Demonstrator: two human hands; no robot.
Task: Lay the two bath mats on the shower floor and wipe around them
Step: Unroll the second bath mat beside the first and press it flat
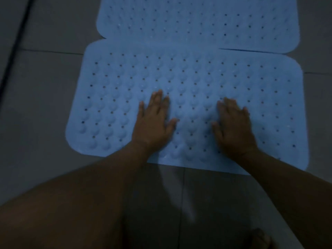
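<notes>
Left hand (152, 121) and right hand (233, 126) press flat on near mat (107, 105)

The room is dim, lit with a weak, bluish cast, and everything looks slightly blurred. The floor (45, 97) is laid with large grey tiles (215, 203) with a dull, matte surface, and thin grout lines (52, 51) run between them, one straight across at the left and one running towards the camera in the lower middle. A dark straight band (17, 45), perhaps a channel or a joint, runs slantwise along the left edge. A faint pale streak of reflected light (172, 182) lies on the nearest tile.
</notes>
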